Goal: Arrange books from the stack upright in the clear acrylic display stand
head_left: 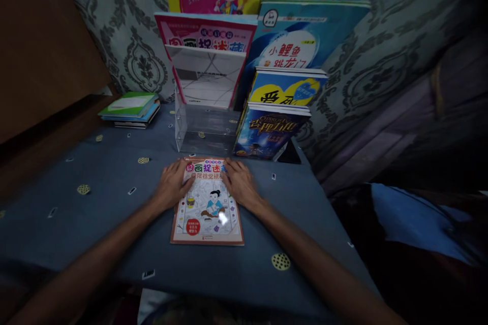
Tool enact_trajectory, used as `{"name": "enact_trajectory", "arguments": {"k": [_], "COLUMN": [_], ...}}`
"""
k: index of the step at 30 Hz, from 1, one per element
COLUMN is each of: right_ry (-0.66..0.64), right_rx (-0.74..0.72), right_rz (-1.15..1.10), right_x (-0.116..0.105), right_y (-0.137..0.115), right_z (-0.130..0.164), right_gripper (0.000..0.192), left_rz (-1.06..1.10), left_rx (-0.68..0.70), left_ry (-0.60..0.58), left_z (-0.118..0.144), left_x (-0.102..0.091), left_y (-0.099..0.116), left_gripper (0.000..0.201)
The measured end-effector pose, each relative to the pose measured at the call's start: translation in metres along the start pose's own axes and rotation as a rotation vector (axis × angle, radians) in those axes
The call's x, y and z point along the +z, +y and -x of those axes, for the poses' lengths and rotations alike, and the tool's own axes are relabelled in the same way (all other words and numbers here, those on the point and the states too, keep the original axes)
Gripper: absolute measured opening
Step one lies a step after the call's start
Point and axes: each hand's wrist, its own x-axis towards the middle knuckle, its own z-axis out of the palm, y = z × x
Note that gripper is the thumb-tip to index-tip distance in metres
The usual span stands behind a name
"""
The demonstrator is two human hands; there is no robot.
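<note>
Just below the middle of the frame, a thin activity book [208, 203] lies flat and face up on the blue patterned cloth of the worktop [95, 213], its top edge close to the foot of a clear acrylic stand [204, 129]. The left hand [173, 183] rests on the book's upper left corner and the right hand [238, 183] on its upper right corner; the fingers of both are spread and laid flat, pressing on the cover rather than clamped around anything.

The book looks light and floppy, a soft-cover of few pages, so it would likely sag if lifted by one corner. Its glossy cover catches a spot of light low on the page, which suggests a slick surface that fingers may slide over. Lying flush on the cloth, it offers no gap underneath; the long side edges or the top corners, where the hands already sit, seem the best places to pinch it, with a thumb slipped under the edge.

Behind it, the acrylic stand carries a pink-covered book [208, 61] upright, and just right of it two more books [278, 111] lean in tiers. At the upper left of the worktop sits a small stack of flat books [131, 109] with a green one on top.
</note>
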Motion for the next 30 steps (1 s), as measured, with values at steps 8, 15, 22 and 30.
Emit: {"name": "enact_trajectory", "arguments": {"k": [8, 15, 22, 30], "right_ry": [-0.017, 0.072, 0.194, 0.266], "right_rx": [0.072, 0.064, 0.190, 0.412], "right_rz": [0.000, -0.187, -0.524, -1.241], "right_x": [0.000, 0.009, 0.013, -0.004], "right_y": [-0.018, -0.016, -0.020, -0.051], "right_z": [0.032, 0.052, 0.053, 0.045], "right_gripper": [0.052, 0.056, 0.075, 0.051], "left_rz": [0.866, 1.367, 1.557, 1.578], "left_rx": [-0.220, -0.619, -0.632, -0.603], "left_ry": [0.100, -0.025, -0.014, 0.106], "left_z": [-0.003, 0.000, -0.001, -0.003], "left_x": [-0.003, -0.005, -0.013, -0.012], "left_y": [-0.004, 0.010, 0.020, 0.021], "left_gripper": [0.035, 0.057, 0.027, 0.022]}}
